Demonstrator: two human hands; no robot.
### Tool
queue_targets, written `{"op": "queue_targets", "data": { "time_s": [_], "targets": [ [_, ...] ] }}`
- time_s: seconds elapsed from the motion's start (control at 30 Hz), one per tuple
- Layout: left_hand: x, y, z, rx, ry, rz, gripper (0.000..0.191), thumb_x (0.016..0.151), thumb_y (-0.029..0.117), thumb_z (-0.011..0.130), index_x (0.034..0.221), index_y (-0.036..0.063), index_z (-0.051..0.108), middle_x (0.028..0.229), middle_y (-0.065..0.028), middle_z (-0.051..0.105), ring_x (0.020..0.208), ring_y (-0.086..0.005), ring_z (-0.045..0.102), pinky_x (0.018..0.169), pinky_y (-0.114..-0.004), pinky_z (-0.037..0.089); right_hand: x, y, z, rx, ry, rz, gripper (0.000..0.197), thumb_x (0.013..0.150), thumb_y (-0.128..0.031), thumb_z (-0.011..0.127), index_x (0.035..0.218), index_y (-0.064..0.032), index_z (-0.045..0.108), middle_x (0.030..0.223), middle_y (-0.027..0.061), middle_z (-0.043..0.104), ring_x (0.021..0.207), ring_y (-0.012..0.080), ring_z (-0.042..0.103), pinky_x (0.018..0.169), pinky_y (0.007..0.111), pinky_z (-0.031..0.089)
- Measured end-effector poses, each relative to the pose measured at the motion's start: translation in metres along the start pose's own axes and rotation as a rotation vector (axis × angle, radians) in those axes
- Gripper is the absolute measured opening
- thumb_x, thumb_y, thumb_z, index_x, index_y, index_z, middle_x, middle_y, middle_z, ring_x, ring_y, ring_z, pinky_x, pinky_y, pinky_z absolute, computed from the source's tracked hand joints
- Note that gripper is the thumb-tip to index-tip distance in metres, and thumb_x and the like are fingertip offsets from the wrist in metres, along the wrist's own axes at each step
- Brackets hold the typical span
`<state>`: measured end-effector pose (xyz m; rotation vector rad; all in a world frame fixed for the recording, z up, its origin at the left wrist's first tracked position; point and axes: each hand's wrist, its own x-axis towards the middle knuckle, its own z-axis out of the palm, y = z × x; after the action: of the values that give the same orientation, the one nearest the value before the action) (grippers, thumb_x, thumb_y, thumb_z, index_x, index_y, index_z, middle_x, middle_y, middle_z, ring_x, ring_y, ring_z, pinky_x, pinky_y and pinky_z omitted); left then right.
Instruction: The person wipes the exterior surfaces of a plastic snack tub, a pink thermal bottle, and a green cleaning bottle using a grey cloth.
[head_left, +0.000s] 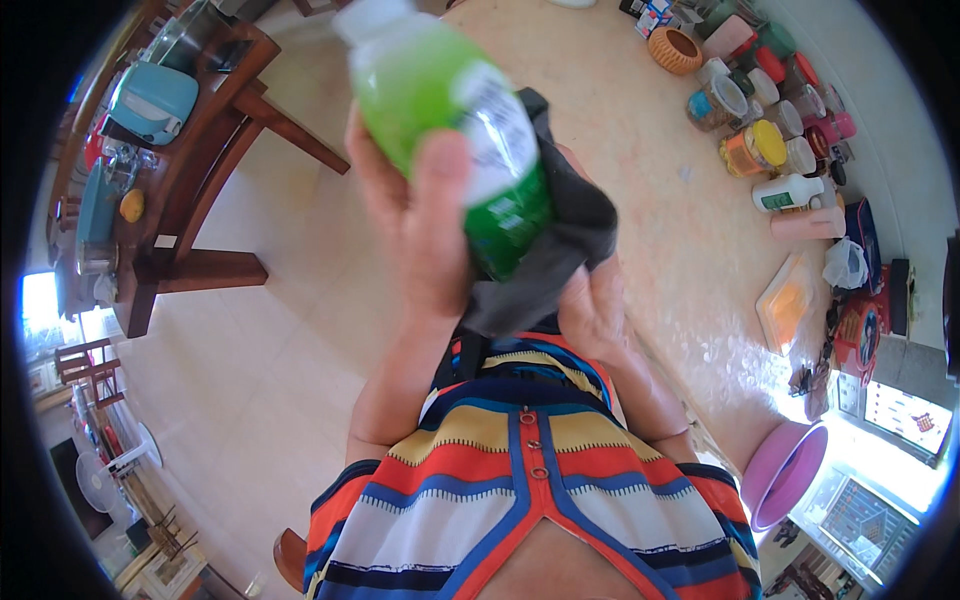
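Note:
A large green plastic bottle (420, 82) with a white cap (367, 19) leans to the upper left in front of me. Its printed label (499, 124) bears writing, and the cap end is blurred. My left hand (427, 217) grips the bottle's side, thumb across the front. Around the lower right of the bottle lies a dark grey cloth (574, 210), which hides part of the base. My right hand (592, 307) holds this cloth against the bottle from below, with its fingers mostly hidden behind the cloth.
Lidded jars (754, 146), a white bottle (787, 193) and a clay pot (675, 51) line the pale counter (660, 247) at right. A purple basin (780, 476) stands lower right. At left is a wooden table (187, 157) bearing a blue toaster (154, 101).

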<state>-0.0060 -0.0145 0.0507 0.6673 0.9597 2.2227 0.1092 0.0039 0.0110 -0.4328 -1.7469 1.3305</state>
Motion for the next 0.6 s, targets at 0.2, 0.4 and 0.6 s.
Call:
{"op": "queue_targets", "data": {
  "time_s": [0.2,0.4,0.6],
  "targets": [
    [-0.013,-0.021,-0.005,0.013,-0.257,0.09,0.077,0.074,0.027,0.07,0.132,0.0049,0.025,0.114,-0.0088,0.048,0.1,-0.0169,0.048,0.086,-0.029,0.038,0.011,-0.019,-0.011,-0.273,-0.031,-0.048,0.07,0.084,-0.03,0.047,0.134,0.0052,0.013,0.137,0.027,0.014,0.127,0.0424,0.018,0.103,0.041,0.02],
    [-0.023,-0.009,-0.006,0.057,-0.384,-0.136,0.081,0.072,0.035,0.069,0.131,0.0025,0.025,0.113,-0.0105,0.048,0.102,-0.019,0.047,0.089,-0.031,0.035,0.044,-0.036,-0.033,-0.153,0.113,-0.02,0.066,0.084,-0.027,0.049,0.134,0.002,0.016,0.134,0.0202,0.023,0.123,0.0315,0.026,0.101,0.036,0.024],
    [-0.017,-0.007,-0.016,0.057,-0.483,-0.297,0.073,0.069,0.035,0.07,0.122,0.0035,0.031,0.115,-0.0107,0.044,0.104,-0.0187,0.044,0.089,-0.031,0.034,0.011,-0.023,-0.025,0.099,0.252,0.155,0.062,0.084,-0.023,0.05,0.133,0.0002,0.02,0.13,0.0151,0.031,0.118,0.0238,0.033,0.098,0.034,0.028]
  ]
}}
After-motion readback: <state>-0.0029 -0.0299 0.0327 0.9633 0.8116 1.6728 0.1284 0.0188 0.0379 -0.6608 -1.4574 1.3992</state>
